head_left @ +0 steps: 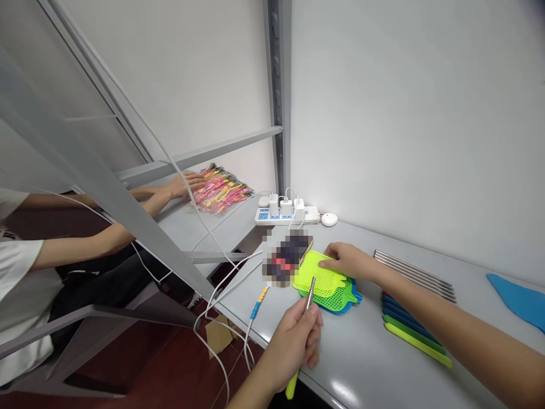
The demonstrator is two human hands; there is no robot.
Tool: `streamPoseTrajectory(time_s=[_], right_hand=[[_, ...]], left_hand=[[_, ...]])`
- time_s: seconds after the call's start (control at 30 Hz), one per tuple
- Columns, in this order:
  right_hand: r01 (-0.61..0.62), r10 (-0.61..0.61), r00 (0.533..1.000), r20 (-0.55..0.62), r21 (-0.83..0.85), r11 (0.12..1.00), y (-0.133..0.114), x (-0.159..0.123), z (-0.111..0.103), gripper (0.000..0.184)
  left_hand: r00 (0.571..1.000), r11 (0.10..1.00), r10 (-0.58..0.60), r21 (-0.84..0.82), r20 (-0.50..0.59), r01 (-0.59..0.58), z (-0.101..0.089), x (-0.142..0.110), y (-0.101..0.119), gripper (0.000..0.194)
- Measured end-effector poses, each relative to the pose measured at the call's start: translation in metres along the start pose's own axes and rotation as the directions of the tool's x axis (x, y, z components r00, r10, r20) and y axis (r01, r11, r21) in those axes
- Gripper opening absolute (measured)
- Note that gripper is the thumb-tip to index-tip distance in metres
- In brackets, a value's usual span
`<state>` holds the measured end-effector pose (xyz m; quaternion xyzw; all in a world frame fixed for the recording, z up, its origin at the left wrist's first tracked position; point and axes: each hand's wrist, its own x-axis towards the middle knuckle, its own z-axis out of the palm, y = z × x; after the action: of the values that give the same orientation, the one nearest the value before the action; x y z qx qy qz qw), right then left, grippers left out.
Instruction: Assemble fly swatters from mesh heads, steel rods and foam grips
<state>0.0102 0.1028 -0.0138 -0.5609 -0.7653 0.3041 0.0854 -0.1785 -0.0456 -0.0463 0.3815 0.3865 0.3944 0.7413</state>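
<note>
My left hand (296,341) is closed around a fly swatter handle, whose metal rod (312,288) points up and whose yellow-green grip (292,387) sticks out below the fist. On the table, a yellow-green mesh fly swatter head (314,274) tops a small pile, with a green head (340,299) and a blue one (358,296) under it. My right hand (349,261) has its thumb on the yellow head and its fingers bent at the far edge, pinching it. The rod's tip appears in front of the yellow head; whether they touch I cannot tell.
Metal rods (415,275) with coloured grips (417,345) lie at right, near a blue piece (517,298). A blurred phone (293,250), a power strip (264,215) and white cables (221,295) are leftward. Beyond the grey frame (102,176), another person's hand (185,183) touches bagged items (221,190).
</note>
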Motion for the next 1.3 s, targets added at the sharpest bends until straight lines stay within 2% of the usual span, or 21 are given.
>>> streamPoseTrajectory(time_s=[0.13, 0.23, 0.4, 0.47, 0.53, 0.57, 0.63, 0.7, 0.8, 0.9, 0.97, 1.03, 1.1, 1.17, 1.23, 1.3], right_hand=[[-0.029, 0.03, 0.998, -0.051, 0.02, 0.999, -0.001, -0.007, -0.002, 0.032], [-0.048, 0.052, 0.996, -0.078, 0.054, 0.997, -0.004, -0.022, -0.012, 0.031], [-0.015, 0.03, 0.997, -0.073, 0.201, 0.979, -0.012, -0.08, -0.041, 0.031], [-0.019, 0.061, 0.994, -0.089, 0.41, 0.912, -0.009, -0.11, -0.05, 0.032], [-0.054, 0.201, 0.966, -0.16, 0.639, 0.767, 0.0, -0.136, -0.056, 0.031], [-0.054, 0.29, 0.936, -0.201, 0.731, 0.681, 0.007, -0.148, -0.057, 0.031], [0.008, 0.419, 0.864, -0.278, 0.841, 0.541, 0.025, -0.168, -0.059, 0.033], [0.12, 0.456, 0.821, -0.343, 0.885, 0.45, 0.048, -0.185, -0.06, 0.04], [0.26, 0.465, 0.767, -0.443, 0.876, 0.405, 0.086, -0.209, -0.063, 0.045], [0.322, 0.485, 0.713, -0.507, 0.851, 0.416, 0.118, -0.23, -0.065, 0.038], [0.342, 0.483, 0.702, -0.524, 0.842, 0.417, 0.131, -0.238, -0.064, 0.03], [0.356, 0.473, 0.711, -0.52, 0.847, 0.395, 0.137, -0.24, -0.062, 0.024], [0.348, 0.46, 0.739, -0.493, 0.863, 0.366, 0.139, -0.236, -0.058, 0.022], [0.302, 0.431, 0.784, -0.447, 0.881, 0.365, 0.138, -0.232, -0.051, 0.027], [0.24, 0.401, 0.827, -0.395, 0.891, 0.385, 0.138, -0.231, -0.042, 0.033], [0.187, 0.395, 0.85, -0.349, 0.9, 0.393, 0.139, -0.232, -0.031, 0.034]], left_hand=[[1.0, 1.0, 0.023, 0.021, -0.005, -0.023, 0.0, 0.0, -0.001, 0.032], [0.998, 0.998, 0.061, 0.006, -0.019, -0.061, 0.002, -0.001, -0.002, 0.038], [0.997, 0.997, 0.074, -0.036, -0.034, -0.075, 0.007, -0.003, 0.005, 0.044], [0.996, 0.992, 0.084, -0.095, -0.001, -0.084, 0.019, 0.003, 0.013, 0.044], [0.992, 0.981, 0.094, -0.179, 0.088, -0.077, 0.041, 0.013, 0.024, 0.044], [0.983, 0.976, 0.089, -0.212, 0.162, -0.053, 0.055, 0.021, 0.029, 0.043], [0.929, 0.967, 0.055, -0.25, 0.365, 0.042, 0.09, 0.039, 0.038, 0.038], [0.855, 0.934, 0.047, -0.326, 0.517, 0.146, 0.127, 0.06, 0.044, 0.035], [0.754, 0.925, -0.017, -0.276, 0.657, 0.261, 0.174, 0.088, 0.043, 0.025], [0.69, 0.933, -0.126, -0.151, 0.713, 0.327, 0.197, 0.108, 0.033, 0.019], [0.658, 0.924, -0.228, -0.054, 0.718, 0.379, 0.199, 0.115, 0.024, 0.02], [0.631, 0.903, -0.318, 0.023, 0.707, 0.429, 0.195, 0.117, 0.014, 0.021], [0.632, 0.875, -0.399, 0.072, 0.664, 0.478, 0.188, 0.112, 0.003, 0.024], [0.616, 0.848, -0.449, 0.093, 0.647, 0.521, 0.181, 0.105, -0.011, 0.037], [0.6, 0.845, -0.473, 0.138, 0.645, 0.517, 0.176, 0.098, -0.024, 0.045], [0.567, 0.846, -0.479, 0.18, 0.67, 0.502, 0.174, 0.093, -0.034, 0.047]])
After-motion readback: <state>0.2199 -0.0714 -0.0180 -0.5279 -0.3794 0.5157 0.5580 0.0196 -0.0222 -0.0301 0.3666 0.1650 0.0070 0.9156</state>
